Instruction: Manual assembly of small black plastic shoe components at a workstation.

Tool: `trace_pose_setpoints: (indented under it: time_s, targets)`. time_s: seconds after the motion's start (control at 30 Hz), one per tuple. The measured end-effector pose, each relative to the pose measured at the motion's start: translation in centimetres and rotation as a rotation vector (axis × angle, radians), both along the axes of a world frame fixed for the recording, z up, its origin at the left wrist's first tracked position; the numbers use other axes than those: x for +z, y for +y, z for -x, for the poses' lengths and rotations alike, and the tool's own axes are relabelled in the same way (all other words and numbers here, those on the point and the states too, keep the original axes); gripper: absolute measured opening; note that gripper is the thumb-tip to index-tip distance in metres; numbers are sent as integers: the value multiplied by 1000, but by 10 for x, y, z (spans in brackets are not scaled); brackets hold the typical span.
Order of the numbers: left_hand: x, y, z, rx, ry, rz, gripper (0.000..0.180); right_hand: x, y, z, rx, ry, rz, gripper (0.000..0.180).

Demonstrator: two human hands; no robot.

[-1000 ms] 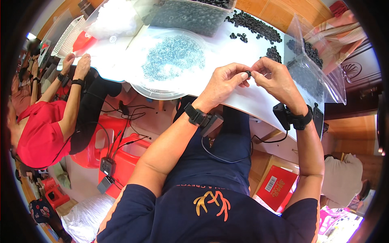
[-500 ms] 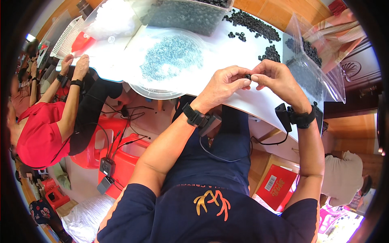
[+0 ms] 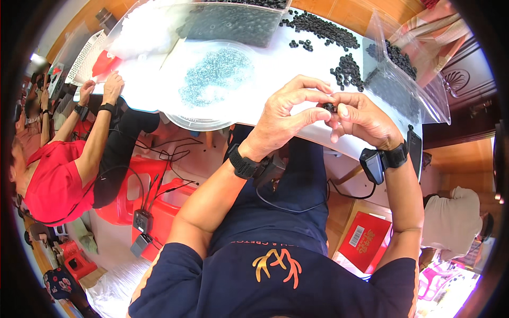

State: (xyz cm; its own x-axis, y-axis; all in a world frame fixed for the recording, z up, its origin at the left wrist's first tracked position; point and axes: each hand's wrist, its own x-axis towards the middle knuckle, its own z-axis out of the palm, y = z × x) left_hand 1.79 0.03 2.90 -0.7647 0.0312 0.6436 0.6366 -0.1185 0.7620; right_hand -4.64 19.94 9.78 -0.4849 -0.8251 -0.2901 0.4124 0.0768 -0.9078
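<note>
My left hand (image 3: 289, 114) and my right hand (image 3: 360, 119) meet over the near edge of the white table (image 3: 275, 63). Their fingertips pinch one small black ring (image 3: 328, 107) between them. Beyond my left hand a clear round dish (image 3: 212, 79) holds a heap of tiny silvery-blue parts. Loose black rings (image 3: 347, 69) lie in piles past my right hand. Both wrists carry black bands.
A clear plastic bag (image 3: 405, 79) with black rings stands at the right. A clear tray (image 3: 233, 24) of dark rings sits at the back. A person in red (image 3: 53, 175) works at the table's left end. Red stool (image 3: 138, 196) and cables lie below.
My two hands stay pinched together on the small black ring and have shifted slightly along the table edge. The person in red has moved a hand on the table.
</note>
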Motion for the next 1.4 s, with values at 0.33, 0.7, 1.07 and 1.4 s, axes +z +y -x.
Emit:
trace_pose_setpoints:
  time_s: [0.33, 0.7, 1.07, 1.4]
  targets:
    - [20, 2, -10, -199, -44, -102, 23, 0, 4, -26, -90, 141, 34, 28]
    - [9, 4, -8, -153, -147, -33, 25, -10, 5, -22, -111, 88, 61, 28]
    - [24, 3, -18, 180, 70, 200, 27, -2, 4, -27, -162, 125, 93, 27]
    - [20, 18, -17, 411, 133, 254, 26, 5, -5, -46, -438, 824, -203, 14]
